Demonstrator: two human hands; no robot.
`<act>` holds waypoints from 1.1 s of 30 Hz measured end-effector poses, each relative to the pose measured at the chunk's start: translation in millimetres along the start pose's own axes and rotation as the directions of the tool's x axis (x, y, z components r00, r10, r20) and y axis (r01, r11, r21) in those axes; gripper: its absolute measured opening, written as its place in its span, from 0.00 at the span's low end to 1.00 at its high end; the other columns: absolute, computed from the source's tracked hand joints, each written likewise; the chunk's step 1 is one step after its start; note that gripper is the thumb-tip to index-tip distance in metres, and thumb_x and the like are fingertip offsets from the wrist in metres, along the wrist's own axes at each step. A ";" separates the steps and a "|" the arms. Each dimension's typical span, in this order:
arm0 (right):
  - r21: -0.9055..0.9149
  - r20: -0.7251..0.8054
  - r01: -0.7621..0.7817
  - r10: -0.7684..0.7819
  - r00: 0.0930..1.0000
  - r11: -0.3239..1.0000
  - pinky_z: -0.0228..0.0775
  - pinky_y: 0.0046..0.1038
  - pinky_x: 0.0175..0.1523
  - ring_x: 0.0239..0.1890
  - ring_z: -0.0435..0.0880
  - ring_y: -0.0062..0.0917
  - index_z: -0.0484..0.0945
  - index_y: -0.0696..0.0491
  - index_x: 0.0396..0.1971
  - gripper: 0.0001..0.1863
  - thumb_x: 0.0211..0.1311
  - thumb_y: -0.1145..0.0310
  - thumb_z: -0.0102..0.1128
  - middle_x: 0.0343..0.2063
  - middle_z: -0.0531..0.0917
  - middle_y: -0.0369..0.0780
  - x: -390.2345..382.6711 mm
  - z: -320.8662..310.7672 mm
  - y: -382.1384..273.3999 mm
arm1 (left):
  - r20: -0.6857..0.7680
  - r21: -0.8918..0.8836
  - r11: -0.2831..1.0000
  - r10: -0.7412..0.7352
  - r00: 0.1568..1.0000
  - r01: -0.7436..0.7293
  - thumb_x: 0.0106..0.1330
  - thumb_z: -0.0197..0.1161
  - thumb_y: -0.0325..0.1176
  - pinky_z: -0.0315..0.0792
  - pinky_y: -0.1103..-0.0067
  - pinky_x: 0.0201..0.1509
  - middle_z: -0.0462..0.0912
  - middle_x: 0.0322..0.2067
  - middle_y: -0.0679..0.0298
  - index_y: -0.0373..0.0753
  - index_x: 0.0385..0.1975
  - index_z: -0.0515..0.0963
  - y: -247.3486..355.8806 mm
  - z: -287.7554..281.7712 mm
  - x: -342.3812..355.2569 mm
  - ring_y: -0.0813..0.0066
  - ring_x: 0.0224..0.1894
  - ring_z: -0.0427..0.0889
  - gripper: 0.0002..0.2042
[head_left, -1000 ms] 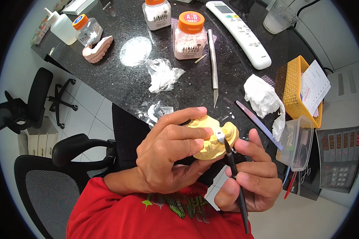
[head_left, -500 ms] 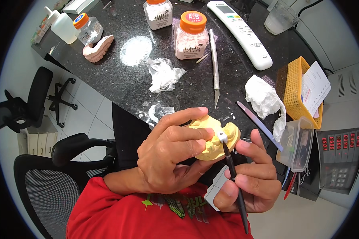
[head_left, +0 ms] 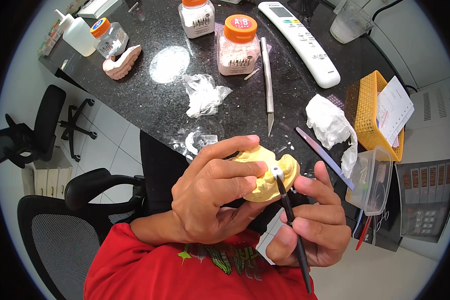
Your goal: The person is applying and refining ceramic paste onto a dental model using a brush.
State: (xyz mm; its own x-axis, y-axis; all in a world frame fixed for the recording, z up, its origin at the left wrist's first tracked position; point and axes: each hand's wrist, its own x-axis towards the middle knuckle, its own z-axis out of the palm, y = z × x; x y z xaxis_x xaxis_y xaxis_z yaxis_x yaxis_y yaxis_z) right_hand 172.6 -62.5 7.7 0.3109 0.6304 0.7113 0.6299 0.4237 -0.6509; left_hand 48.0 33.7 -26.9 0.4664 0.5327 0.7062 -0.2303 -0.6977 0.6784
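Note:
My left hand (head_left: 212,192) is closed round a yellow dental cast (head_left: 265,192), its fingers lying over the upper side. A small white tooth crown (head_left: 278,173) with a dark spot on top sits among the yellow teeth. In my right hand (head_left: 320,227) is a slim black brush-like tool (head_left: 301,252), held like a pen. Its dark tip meets the near side of the crown; the exact kind of tip is too small to make out. My right fingertips lie close to the cast's right edge.
On the dark speckled table lie a craft knife (head_left: 268,82), a purple file (head_left: 325,157), crumpled tissues (head_left: 205,95) and a white remote control (head_left: 300,42). Orange-capped jars (head_left: 238,47) stand at the back. A pink dental cast (head_left: 122,62) is far left, a yellow basket (head_left: 367,110) right.
Almost nothing differs. The yellow cast and the black tool's tip have shifted very slightly to the left, with both hands keeping their grips.

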 end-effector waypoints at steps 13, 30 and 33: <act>0.042 -0.042 -0.017 0.019 0.999 0.999 0.68 0.49 0.59 0.37 0.85 0.39 0.72 0.53 0.32 0.11 0.51 0.71 0.66 0.21 0.78 0.36 -0.2 0.4 0.6 | -0.022 -0.024 1.000 -0.001 1.000 0.000 0.49 0.70 0.19 0.75 0.62 0.53 0.77 0.43 0.52 0.41 0.51 0.66 -1.5 2.3 -1.4 0.42 0.54 0.73 0.29; 0.175 -0.127 -0.017 0.040 0.991 0.984 0.69 0.47 0.58 0.41 0.84 0.44 0.70 0.57 0.36 0.14 0.51 0.74 0.64 0.25 0.78 0.42 -3.3 4.7 6.5 | -0.196 -0.021 1.000 -0.003 0.981 -0.001 0.48 0.75 0.27 0.80 0.74 0.35 0.80 0.32 0.53 0.28 0.40 0.70 -2.5 5.3 6.7 0.53 0.38 0.84 0.23; 0.175 -0.161 -0.010 0.038 0.986 0.985 0.70 0.46 0.57 0.40 0.84 0.44 0.70 0.58 0.35 0.13 0.52 0.73 0.64 0.24 0.78 0.42 -2.5 8.3 7.8 | -0.200 -0.018 1.000 -0.003 0.980 -0.001 0.48 0.75 0.27 0.80 0.74 0.35 0.80 0.32 0.54 0.28 0.40 0.70 -2.4 5.2 6.9 0.54 0.38 0.84 0.23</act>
State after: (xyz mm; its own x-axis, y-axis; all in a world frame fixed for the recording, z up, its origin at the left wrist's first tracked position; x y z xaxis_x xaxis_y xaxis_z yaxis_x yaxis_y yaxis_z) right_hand 170.8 -55.4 -1.3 0.4454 0.5333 0.7192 0.4929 0.5245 -0.6942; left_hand 56.2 36.7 -24.7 0.2865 0.6199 0.7305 -0.2462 -0.6892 0.6814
